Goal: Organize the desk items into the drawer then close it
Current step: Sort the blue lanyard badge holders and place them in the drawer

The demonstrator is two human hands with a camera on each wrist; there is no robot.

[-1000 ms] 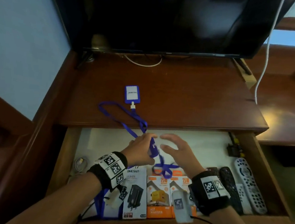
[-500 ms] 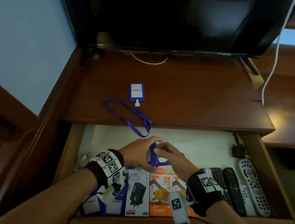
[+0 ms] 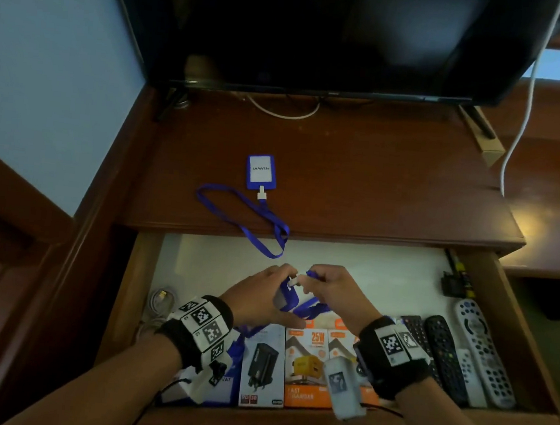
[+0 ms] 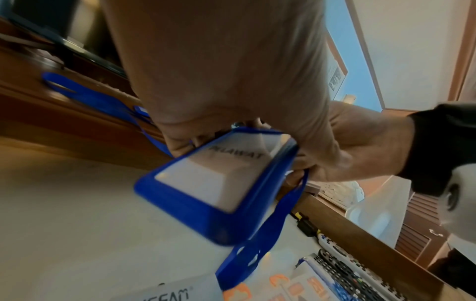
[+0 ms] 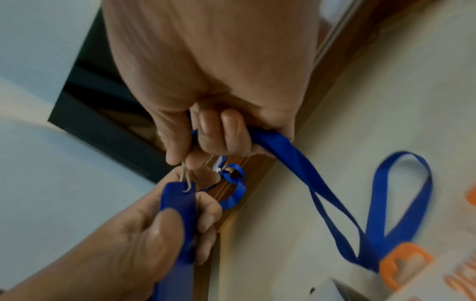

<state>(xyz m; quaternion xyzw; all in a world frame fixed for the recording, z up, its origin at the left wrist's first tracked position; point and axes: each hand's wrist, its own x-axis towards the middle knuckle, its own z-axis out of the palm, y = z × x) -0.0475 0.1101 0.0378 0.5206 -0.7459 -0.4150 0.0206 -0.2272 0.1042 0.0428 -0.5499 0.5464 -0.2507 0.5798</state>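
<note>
Since a moment ago our two hands have drawn closer together over the open drawer (image 3: 136, 288), and the view has tipped further down. Our left hand (image 3: 257, 298) grips a blue badge holder (image 4: 219, 183) by its edges, its fingers curled round it above the drawer's pale floor. Our right hand (image 3: 336, 291) pinches the white clip at the holder's top and has its other fingers curled round the blue lanyard (image 5: 332, 201), which loops down onto the charger boxes (image 3: 305, 367). A second badge holder (image 3: 259, 172) lies on the counter (image 3: 375, 186), its strap hanging over the front edge. Remote controls (image 3: 455, 360) lie along the drawer's right side.
</note>
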